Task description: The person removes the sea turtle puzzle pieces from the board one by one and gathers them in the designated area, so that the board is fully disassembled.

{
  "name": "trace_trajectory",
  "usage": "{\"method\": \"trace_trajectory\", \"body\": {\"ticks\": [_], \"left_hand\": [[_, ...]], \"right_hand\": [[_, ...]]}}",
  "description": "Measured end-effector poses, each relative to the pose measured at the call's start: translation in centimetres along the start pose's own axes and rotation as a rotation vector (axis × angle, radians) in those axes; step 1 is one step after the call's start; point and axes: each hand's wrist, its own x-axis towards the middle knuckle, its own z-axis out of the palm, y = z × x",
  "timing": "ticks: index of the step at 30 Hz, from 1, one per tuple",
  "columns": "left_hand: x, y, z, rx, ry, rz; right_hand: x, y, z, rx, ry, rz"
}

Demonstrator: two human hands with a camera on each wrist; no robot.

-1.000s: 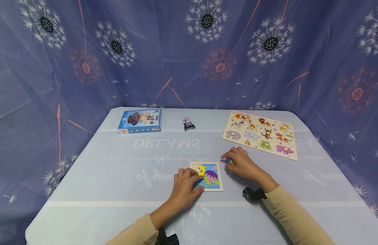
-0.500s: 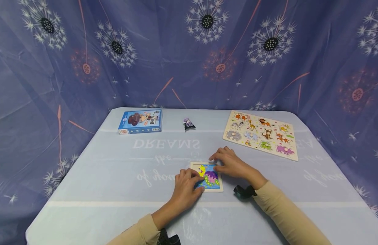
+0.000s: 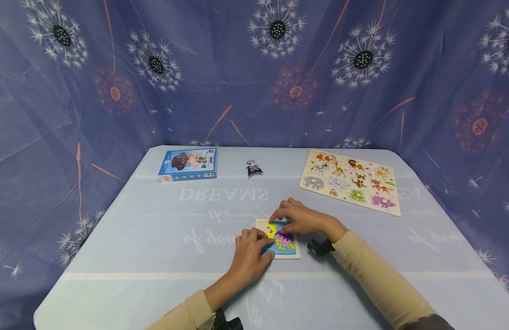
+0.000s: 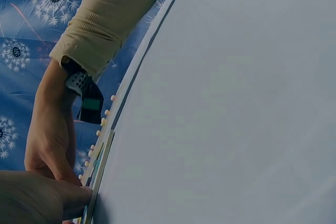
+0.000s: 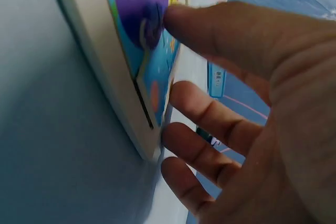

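Note:
A small square jigsaw puzzle (image 3: 290,251) with a pale frame lies on the table, its picture blue with a purple-and-pink shape and yellow parts. My left hand (image 3: 249,251) holds its left side, thumb at the near edge and forefinger reaching over the pieces. From the far right, my right hand (image 3: 302,218) reaches over the upper part, thumb and forefinger bent around a puzzle piece mostly hidden by them. The right wrist view shows the thumb (image 5: 194,23) on the purple area, where a piece edge stands slightly raised. The other fingertips curl beside the frame (image 5: 113,80).
A flat wooden animal puzzle board (image 3: 348,182) lies at the back right. At the back left lies a blue box (image 3: 188,164), with a small purple-and-black figure (image 3: 253,167) between them. A dandelion-patterned curtain (image 3: 221,68) hangs behind the table (image 3: 155,256).
My right hand has moved left from beside the puzzle to over its upper part, bringing a small puzzle piece with it. The left hand has stayed on the puzzle's left side.

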Motion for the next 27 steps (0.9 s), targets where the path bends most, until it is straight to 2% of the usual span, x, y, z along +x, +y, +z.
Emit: {"method": "trace_trajectory", "body": {"ticks": [13,21,27], "left_hand": [[0.0,0.0,-0.1,-0.040,-0.010,-0.019],[-0.1,0.1,-0.1,-0.039,-0.001,-0.021],[-0.1,0.1,0.1,-0.030,0.006,-0.027]], "right_hand": [[0.7,0.4,-0.9,0.000,-0.138,-0.043],[1.2,0.2,-1.3,-0.012,-0.173,-0.050],[1.4,0.1,-1.3,-0.023,-0.189,-0.025]]}}
